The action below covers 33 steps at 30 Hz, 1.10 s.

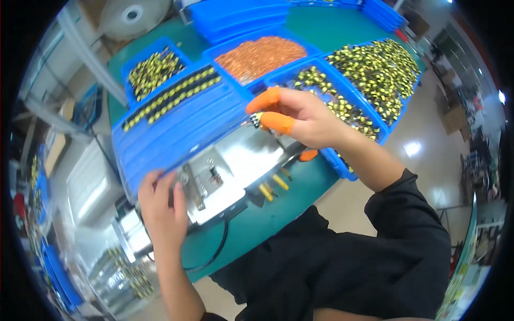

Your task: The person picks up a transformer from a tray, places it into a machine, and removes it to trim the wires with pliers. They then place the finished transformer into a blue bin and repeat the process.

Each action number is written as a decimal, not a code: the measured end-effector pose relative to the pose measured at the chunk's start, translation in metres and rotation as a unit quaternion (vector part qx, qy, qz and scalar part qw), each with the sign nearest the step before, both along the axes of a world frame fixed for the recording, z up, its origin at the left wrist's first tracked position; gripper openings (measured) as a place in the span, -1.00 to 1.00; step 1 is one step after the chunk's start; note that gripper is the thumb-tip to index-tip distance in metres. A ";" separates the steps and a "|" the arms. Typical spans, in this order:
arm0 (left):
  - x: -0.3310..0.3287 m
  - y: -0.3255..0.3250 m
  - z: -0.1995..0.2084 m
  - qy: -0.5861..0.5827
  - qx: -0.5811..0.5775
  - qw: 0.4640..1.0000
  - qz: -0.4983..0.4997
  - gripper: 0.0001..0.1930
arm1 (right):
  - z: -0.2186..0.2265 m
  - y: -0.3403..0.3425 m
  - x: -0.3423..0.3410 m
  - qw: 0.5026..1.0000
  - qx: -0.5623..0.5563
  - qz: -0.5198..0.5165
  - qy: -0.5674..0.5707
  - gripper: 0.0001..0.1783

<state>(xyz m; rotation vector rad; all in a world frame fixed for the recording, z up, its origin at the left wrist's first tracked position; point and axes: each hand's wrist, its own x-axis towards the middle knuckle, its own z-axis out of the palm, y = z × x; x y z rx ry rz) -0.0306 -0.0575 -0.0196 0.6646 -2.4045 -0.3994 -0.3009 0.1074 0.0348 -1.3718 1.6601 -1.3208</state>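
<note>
My right hand [315,119], with orange finger cots on thumb and forefinger, pinches a small black-and-yellow component with metal pins [254,119] above the metal machine [251,154]. At the machine's left end is my left hand [165,208]. Its fingers are apart beside the metal fixture [199,187], and nothing shows between them. Inside the fixture's recess sits a small dark part [216,176]. Behind the machine, a ribbed blue tray [176,142] carries rows of black-and-yellow components [176,96] along its far side.
Blue bins hold loose yellow-and-black components [377,77] and copper-coloured pieces [262,56]. Stacked blue trays [238,18] stand at the back. Yellow-handled tools [273,187] lie on the green tabletop [251,232] near its front edge. A black cable [217,249] curves from the machine.
</note>
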 end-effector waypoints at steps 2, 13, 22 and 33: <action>-0.005 0.001 -0.002 0.006 -0.008 1.000 0.020 -0.76 | -0.006 -0.020 0.017 0.998 0.018 0.032 0.057 -0.77; 0.001 -0.004 -0.008 0.044 0.021 0.998 0.043 -0.75 | -0.015 -0.066 0.074 0.887 0.110 0.162 0.419 -0.81; -0.002 -0.004 -0.009 0.077 -0.004 0.996 0.036 -0.76 | -0.011 -0.061 0.081 0.906 0.143 0.171 0.359 -0.69; -0.001 -0.005 -0.009 0.073 0.000 0.997 0.029 -0.76 | -0.051 -0.065 0.079 0.900 -0.070 0.154 0.402 -0.71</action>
